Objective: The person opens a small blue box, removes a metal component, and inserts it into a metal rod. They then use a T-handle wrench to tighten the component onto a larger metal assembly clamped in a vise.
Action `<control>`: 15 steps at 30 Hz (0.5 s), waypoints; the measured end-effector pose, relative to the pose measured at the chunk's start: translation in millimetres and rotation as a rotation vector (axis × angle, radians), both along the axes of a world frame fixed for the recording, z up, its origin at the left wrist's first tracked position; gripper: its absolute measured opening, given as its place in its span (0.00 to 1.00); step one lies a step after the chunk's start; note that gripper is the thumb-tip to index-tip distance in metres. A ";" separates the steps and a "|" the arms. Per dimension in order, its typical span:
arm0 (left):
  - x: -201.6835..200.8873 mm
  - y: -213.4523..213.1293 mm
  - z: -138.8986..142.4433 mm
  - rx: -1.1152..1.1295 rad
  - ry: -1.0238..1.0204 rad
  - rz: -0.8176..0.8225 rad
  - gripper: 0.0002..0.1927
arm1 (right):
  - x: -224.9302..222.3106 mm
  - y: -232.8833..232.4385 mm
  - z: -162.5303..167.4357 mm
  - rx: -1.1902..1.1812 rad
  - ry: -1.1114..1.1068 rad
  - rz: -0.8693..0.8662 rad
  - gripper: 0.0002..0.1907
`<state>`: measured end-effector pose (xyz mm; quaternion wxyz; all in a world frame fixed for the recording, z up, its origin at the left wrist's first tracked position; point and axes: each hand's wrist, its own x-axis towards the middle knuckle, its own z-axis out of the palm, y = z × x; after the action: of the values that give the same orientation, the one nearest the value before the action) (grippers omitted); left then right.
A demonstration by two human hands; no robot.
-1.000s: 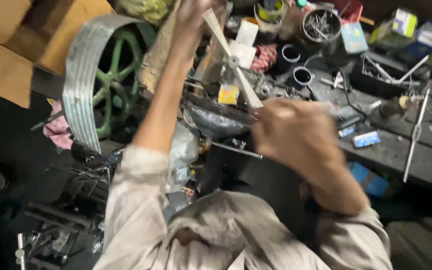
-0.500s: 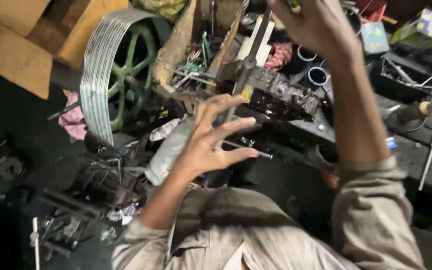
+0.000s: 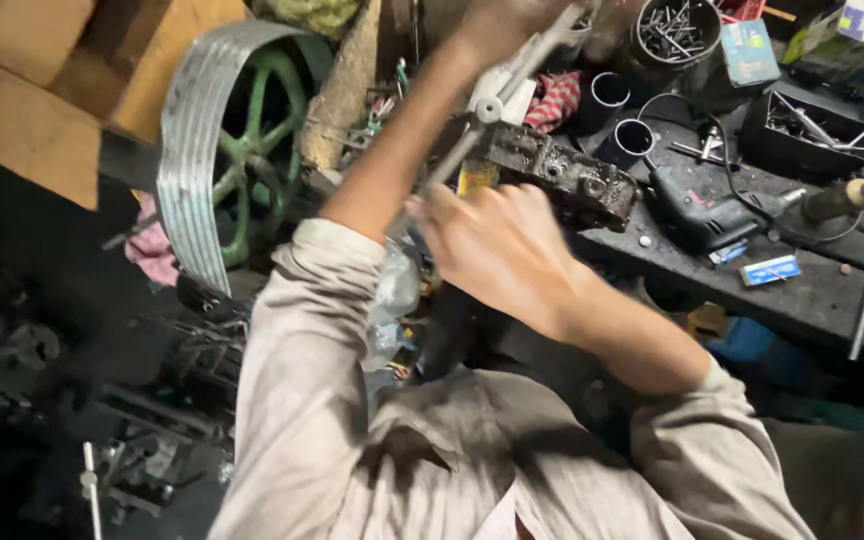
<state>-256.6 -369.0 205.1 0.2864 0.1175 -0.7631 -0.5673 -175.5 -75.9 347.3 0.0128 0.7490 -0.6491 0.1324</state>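
A long metal bar (image 3: 497, 95) is held at both ends. The left hand (image 3: 497, 25) is closed around the far end, near the top edge. The right hand (image 3: 497, 250) is curled around the near end, fingers tight. The bar is slanted over a dirty engine block (image 3: 562, 180) on the dark bench (image 3: 812, 300). A grooved wheel (image 3: 207, 165) is seen to the left.

A large grooved pulley wheel (image 3: 217, 150) with green spokes stands on edge at left; on the dark workbench (image 3: 812, 290) lie a power drill (image 3: 702, 210), a tin of screws (image 3: 674, 30) and a red checked rag (image 3: 557, 100)
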 end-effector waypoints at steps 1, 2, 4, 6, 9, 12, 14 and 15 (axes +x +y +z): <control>-5.4 10.9 4.4 -0.161 -0.103 0.048 0.21 | -2.6 -3.1 -4.6 0.006 0.009 0.007 0.20; 4.4 26.1 15.4 -0.340 -0.118 0.180 0.24 | -11.5 -9.5 -7.2 0.018 0.021 0.020 0.20; 66.9 56.3 38.7 -0.453 -0.037 0.342 0.25 | -43.3 -15.0 -5.3 -0.082 0.063 -0.005 0.20; 147.2 101.3 54.9 -0.431 -0.002 0.348 0.20 | -88.6 -25.3 6.4 -0.339 0.081 -0.011 0.18; 214.8 179.9 54.0 -0.570 0.191 0.349 0.37 | -142.5 -80.2 11.7 -0.460 0.052 0.152 0.13; 216.5 210.3 22.6 -0.351 0.353 0.440 0.26 | -170.9 -97.3 -3.0 -0.266 0.031 0.159 0.16; 196.9 185.3 -3.0 -0.330 0.577 0.637 0.08 | -173.3 -80.2 -7.5 -0.193 0.088 0.036 0.20; 185.3 157.9 -13.3 -0.204 0.705 0.749 0.06 | -168.3 -58.0 -7.6 -0.203 0.144 -0.062 0.21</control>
<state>-71.3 -211.1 191.8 0.7193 0.1557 -0.5773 -0.3537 -343.8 -133.9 339.7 0.1391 0.7310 -0.6525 0.1429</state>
